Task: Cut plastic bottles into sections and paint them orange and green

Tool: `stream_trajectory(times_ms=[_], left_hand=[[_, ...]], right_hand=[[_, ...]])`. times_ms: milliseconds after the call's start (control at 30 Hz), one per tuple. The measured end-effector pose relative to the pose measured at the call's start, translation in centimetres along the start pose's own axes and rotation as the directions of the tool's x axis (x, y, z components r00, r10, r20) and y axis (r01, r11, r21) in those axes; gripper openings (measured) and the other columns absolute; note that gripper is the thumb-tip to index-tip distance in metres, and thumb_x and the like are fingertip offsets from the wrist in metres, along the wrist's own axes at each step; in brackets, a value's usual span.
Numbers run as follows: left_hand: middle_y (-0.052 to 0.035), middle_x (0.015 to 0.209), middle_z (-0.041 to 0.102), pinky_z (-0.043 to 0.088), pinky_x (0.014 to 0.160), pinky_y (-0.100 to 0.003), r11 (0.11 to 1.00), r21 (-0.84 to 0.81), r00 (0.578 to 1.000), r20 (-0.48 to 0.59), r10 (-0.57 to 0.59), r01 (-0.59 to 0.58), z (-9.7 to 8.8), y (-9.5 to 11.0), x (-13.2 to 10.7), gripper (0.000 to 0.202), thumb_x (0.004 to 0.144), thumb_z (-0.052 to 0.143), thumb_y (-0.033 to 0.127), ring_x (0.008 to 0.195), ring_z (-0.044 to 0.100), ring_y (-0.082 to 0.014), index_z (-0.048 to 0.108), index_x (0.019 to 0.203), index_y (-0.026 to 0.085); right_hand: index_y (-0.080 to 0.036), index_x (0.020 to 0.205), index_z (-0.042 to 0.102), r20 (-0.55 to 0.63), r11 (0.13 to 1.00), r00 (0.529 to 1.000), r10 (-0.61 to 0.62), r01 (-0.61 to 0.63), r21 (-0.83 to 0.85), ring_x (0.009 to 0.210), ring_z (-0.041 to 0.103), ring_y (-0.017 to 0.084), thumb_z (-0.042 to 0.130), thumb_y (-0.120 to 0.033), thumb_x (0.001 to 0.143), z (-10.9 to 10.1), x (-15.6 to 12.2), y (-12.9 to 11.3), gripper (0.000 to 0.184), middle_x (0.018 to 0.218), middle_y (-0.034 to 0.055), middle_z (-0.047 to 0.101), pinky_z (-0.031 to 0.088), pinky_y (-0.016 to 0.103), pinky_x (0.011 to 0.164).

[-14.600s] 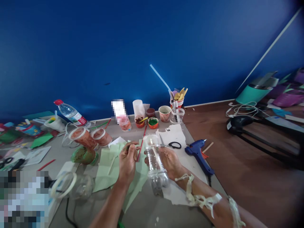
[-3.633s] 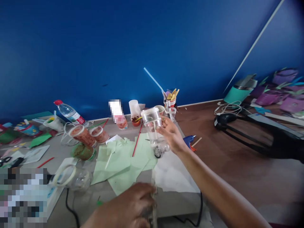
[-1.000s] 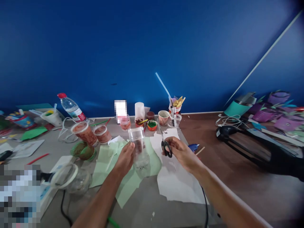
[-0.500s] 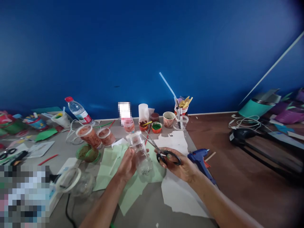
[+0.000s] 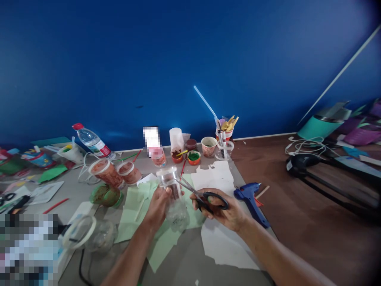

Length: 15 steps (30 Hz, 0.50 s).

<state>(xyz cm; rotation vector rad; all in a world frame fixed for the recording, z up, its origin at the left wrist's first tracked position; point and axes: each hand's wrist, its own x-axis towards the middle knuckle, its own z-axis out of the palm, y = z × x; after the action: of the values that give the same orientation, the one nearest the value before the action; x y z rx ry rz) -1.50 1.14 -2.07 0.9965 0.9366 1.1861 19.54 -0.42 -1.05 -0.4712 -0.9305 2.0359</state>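
Note:
My left hand [image 5: 159,206] is wrapped round a clear plastic jar [image 5: 176,212], tilted with its rimmed end away from me. In my right hand [image 5: 224,210] is a pair of scissors [image 5: 212,200] with black handles. Its metal blades reach left to the jar's side, just below the rim; whether they pierce the plastic I cannot make out. Below the jar lie pale green paper [image 5: 162,252] and torn white paper [image 5: 222,246].
A blue glue gun [image 5: 253,202] rests right of the scissors. Behind stand a paint-stained paper cup [image 5: 209,147], a green paint pot [image 5: 194,158] and reddish-smeared tubs [image 5: 105,171]. A water bottle [image 5: 93,141] leans by the wall. Another clear jar [image 5: 102,234] lies at left.
The scissor blades have come down and left from the jar's rim area to its side, and the handles have turned flatter. The jar stands a little more upright in my left hand.

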Motion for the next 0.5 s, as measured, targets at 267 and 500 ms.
stream_trajectory(times_ms=[267, 500], left_hand=[[-0.0050, 0.086, 0.069, 0.047, 0.064, -0.028, 0.971, 0.224, 0.991, -0.081, 0.104, -0.083, 0.3, 0.7, -0.1, 0.056, 0.068, 0.072, 0.056, 0.064, 0.060, -0.0153, 0.060, 0.105, 0.015], [-0.0033, 0.076, 0.063, 0.047, 0.066, -0.030, 0.968, 0.224, 0.994, 0.021, 0.110, -0.112, 0.8, 0.8, 0.0, 0.052, 0.060, 0.077, 0.056, 0.066, 0.059, -0.0177, 0.059, 0.090, 0.018]], right_hand=[[-0.010, 0.092, 0.071, -0.030, 0.999, 1.000, 0.006, -0.007, -0.038, 0.048, 0.045, 0.005, 0.075, -0.046, 0.069, 0.8, -0.2, -0.2, 0.044, 0.077, 0.0056, 0.063, 0.027, 0.021, 0.045], [-0.009, 0.086, 0.071, -0.036, 0.997, 0.999, 0.024, -0.027, -0.066, 0.039, 0.040, 0.002, 0.074, -0.050, 0.069, 1.4, -1.0, -1.1, 0.044, 0.069, 0.0026, 0.060, 0.023, 0.019, 0.038]])
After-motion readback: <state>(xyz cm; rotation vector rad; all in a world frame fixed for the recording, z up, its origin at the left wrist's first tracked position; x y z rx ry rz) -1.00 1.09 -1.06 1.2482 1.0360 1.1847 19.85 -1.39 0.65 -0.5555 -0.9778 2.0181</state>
